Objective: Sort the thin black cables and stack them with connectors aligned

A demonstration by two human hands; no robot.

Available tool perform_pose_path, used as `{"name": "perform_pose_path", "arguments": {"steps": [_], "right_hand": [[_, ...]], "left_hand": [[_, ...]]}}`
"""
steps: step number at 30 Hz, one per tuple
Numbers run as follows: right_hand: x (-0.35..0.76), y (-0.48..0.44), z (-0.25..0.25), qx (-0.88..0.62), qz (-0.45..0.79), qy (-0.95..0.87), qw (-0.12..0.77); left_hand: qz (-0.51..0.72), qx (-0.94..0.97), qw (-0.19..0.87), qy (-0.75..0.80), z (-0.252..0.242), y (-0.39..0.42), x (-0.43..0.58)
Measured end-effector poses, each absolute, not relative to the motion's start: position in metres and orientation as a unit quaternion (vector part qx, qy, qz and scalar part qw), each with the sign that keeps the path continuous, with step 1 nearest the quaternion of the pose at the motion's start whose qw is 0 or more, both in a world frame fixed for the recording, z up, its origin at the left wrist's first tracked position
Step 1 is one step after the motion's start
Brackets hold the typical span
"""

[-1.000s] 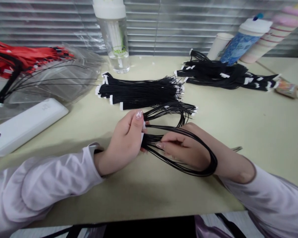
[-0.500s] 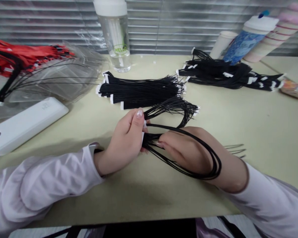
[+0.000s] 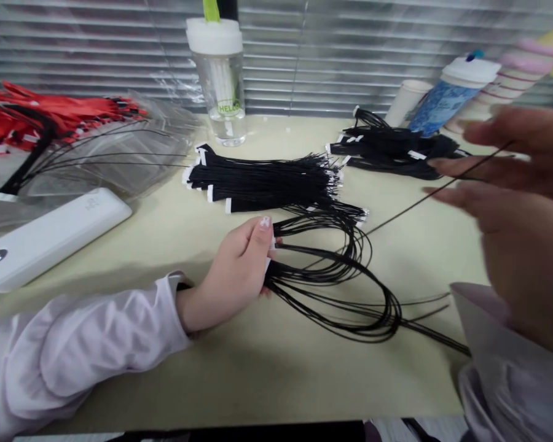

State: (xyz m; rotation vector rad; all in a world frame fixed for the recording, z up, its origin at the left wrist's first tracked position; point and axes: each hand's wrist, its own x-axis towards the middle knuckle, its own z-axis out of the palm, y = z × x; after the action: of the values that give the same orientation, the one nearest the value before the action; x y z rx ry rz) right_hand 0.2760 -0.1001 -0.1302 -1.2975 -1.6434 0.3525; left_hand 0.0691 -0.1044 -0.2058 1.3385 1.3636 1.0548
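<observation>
Black wires (image 3: 373, 331) curve in loops from my left hand (image 3: 239, 264), which pinches their white connectors between thumb and fingers. The loose ends of several wires trail right over the table. My right hand (image 3: 511, 196), blurred, is raised at the right with its fingers apart. A single dark wire runs from the loops up to its fingers and crosses in front of them; whether they grip it is unclear. Just behind the loops lies a flat bundle of black wires (image 3: 267, 181) with white connectors at its left end.
A clear bottle (image 3: 228, 92) stands behind the bundle. At the left are a white device (image 3: 55, 239), plastic bags (image 3: 152, 147) and red wires (image 3: 74, 116). Back right, more black wires (image 3: 387, 150) lie before a blue tumbler (image 3: 442, 98) and a white cup (image 3: 408, 101).
My right hand has left the inside of the wire loop and moved up and right, its fingers spreading. A wire now stretches toward it. My left hand keeps its hold, and the view has shifted slightly.
</observation>
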Motion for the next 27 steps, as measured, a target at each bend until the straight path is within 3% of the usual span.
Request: {"name": "perform_pose_path", "arguments": {"steps": [3, 6, 9, 12, 27], "right_hand": [[0.266, -0.101, -0.135, -0.497, 0.250, -0.614, 0.561], [0.258, -0.101, -0.147, -0.477, 0.282, -0.694, 0.460], [0.253, -0.100, -0.158, -0.447, 0.208, -0.808, 0.321], [0.248, -0.098, -0.164, -0.424, 0.119, -0.862, 0.251], [0.239, -0.100, -0.172, -0.409, 0.011, -0.893, 0.187]], "left_hand": [[0.415, 0.569, 0.453, 0.546, -0.207, -0.105, 0.069], [0.409, 0.581, 0.444, 0.546, -0.208, -0.105, 0.069], [0.407, 0.585, 0.440, 0.547, -0.208, -0.105, 0.069], [0.405, 0.584, 0.443, 0.546, -0.207, -0.106, 0.069], [0.368, 0.647, 0.374, 0.552, -0.202, -0.105, 0.069]]}}
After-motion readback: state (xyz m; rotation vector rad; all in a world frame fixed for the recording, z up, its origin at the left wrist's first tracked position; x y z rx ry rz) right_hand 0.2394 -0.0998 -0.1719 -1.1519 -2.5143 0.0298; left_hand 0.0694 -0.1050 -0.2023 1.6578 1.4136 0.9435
